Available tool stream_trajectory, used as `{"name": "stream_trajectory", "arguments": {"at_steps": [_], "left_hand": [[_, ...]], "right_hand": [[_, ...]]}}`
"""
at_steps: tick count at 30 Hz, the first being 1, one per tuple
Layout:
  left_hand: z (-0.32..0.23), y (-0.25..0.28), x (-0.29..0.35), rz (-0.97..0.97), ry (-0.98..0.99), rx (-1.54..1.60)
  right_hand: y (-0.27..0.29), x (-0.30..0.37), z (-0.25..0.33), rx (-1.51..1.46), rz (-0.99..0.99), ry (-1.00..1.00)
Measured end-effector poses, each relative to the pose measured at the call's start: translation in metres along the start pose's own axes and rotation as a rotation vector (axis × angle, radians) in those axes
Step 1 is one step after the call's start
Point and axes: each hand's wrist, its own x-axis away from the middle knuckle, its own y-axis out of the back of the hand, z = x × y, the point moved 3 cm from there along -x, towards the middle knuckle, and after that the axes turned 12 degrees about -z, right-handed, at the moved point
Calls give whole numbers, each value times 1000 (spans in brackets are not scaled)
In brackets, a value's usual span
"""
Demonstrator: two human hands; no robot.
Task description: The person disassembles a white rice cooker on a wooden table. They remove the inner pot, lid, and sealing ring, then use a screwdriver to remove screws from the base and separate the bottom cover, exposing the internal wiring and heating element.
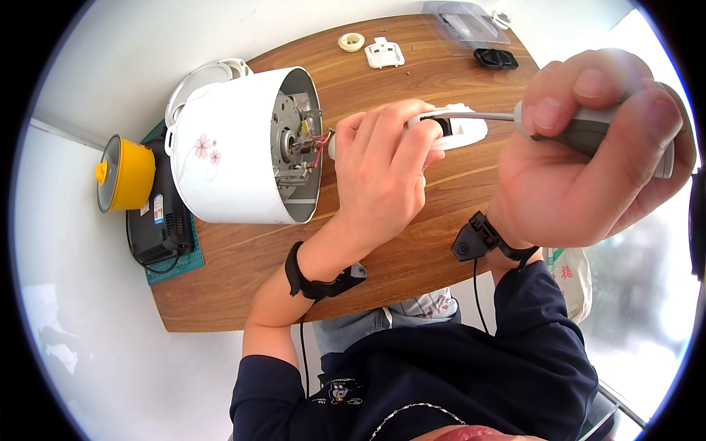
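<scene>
White, probably light and stiff, the part (471,131) suits a side grip: left hand (384,165) curled round it, right hand (570,184) clenching a screwdriver (581,136).

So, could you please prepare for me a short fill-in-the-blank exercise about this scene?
The right hand grips the handle of a ____.
The left hand holds a ____ plastic part.
Pink ____ decorate the round white housing.
The small pot at the far left is ____.

Missing words: screwdriver; white; flowers; yellow.
</scene>
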Motion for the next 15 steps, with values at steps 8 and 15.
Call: {"name": "stream_trajectory", "arguments": {"at_steps": [8,15], "left_hand": [[4,0,3,-24,7,-2],[4,0,0,-2,28,7]], "right_hand": [[-5,8,-4,-25,-36,87],[-14,-5,-10,53,88,84]]}}
